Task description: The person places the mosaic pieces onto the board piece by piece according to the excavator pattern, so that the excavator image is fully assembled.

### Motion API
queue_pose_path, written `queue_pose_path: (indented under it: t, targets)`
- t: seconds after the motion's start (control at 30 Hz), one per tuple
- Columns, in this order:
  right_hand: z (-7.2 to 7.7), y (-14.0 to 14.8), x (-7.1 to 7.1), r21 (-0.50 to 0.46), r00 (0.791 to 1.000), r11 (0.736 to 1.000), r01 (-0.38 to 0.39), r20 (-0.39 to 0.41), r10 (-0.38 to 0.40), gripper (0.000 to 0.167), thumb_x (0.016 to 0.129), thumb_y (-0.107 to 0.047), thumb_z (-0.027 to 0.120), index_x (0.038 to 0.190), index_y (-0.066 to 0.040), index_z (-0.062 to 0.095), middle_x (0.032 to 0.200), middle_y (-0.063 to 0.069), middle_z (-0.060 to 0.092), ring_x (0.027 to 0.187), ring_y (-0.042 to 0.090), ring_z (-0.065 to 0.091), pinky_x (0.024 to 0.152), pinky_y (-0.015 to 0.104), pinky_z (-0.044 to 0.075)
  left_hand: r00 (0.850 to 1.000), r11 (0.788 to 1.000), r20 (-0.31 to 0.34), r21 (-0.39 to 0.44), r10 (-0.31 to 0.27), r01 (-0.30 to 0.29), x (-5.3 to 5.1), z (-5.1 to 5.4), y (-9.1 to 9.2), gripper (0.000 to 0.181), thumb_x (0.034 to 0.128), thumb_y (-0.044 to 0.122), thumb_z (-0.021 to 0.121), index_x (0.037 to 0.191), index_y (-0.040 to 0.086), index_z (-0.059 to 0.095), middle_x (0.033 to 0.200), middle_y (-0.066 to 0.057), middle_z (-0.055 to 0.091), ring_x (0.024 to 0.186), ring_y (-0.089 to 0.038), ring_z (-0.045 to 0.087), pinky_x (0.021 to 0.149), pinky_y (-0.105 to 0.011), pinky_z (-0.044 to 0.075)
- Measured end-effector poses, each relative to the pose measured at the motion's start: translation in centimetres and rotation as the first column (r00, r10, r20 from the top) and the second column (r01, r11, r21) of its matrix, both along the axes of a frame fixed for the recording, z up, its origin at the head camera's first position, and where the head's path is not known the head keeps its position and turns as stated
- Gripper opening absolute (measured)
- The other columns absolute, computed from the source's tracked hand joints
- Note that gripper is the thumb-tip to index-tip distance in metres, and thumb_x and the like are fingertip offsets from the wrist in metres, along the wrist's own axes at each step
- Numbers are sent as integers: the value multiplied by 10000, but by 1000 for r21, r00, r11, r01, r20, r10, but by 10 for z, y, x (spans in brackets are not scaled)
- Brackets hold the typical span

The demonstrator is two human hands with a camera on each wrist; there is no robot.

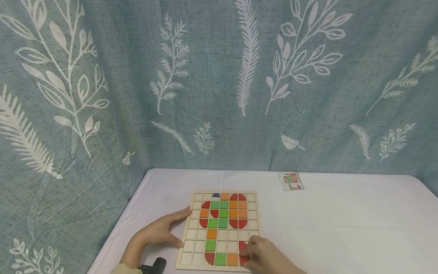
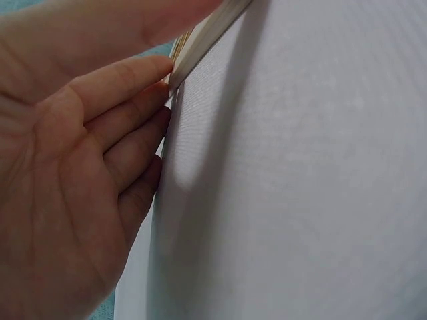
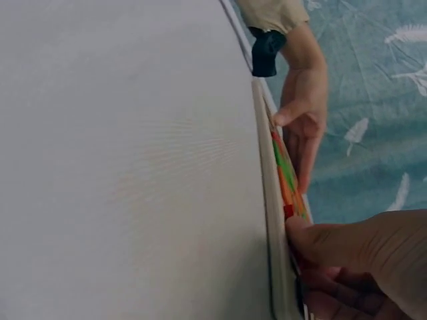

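A square wooden grid board (image 1: 192,246) lies on the table, with coloured tiles set in some of its cells. My left hand (image 1: 158,229) rests at the board's left side, fingers spread, the fingertips and thumb touching its edge; the left wrist view shows the straight fingers (image 2: 123,107) against that edge. At the lower right corner, my right hand (image 1: 265,255) pinches a red quarter-circle tile (image 1: 243,261) between thumb and fingers. Another red tile (image 1: 242,245) shows just above it. In the right wrist view, the thumb (image 3: 310,240) covers most of the held tile.
A small pattern card (image 1: 291,181) with a coloured grid picture lies behind the board, to the right. White cloth (image 1: 342,228) covers the table. A blue-green curtain (image 1: 219,83) with white leaf prints hangs behind it. A dark wrist strap (image 1: 155,266) shows at the left wrist.
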State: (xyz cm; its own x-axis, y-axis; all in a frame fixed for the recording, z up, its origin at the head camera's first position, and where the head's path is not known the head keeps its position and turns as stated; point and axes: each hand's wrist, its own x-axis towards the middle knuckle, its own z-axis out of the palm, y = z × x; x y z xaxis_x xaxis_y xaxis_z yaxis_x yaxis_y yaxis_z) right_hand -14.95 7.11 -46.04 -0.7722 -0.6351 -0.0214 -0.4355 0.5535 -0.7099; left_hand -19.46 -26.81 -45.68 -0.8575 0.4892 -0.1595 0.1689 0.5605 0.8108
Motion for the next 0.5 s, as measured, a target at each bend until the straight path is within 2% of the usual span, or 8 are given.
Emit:
queue_pose_path:
  t: [0.3, 0.5]
  targets:
    - [9, -6, 0, 144, 999, 990, -1, -53, 9, 151, 780, -114, 715, 923, -76, 741, 773, -114, 550, 630, -9, 435, 609, 157, 435, 1000, 1000, -5, -5, -12, 12, -2, -1, 0, 968, 594, 205, 835, 1415, 31, 353, 1494, -192, 240, 1363, -445, 143, 1028, -641, 133]
    - [6, -7, 1, 147, 995, 989, 9, -100, 6, 140, 778, -122, 720, 914, -102, 747, 770, -119, 549, 638, -12, 430, 620, 148, 442, 1000, 1000, -7, -16, -14, 14, -1, -1, -1, 970, 596, 211, 835, 1415, 28, 351, 1491, -201, 240, 1359, -450, 149, 1026, -642, 139]
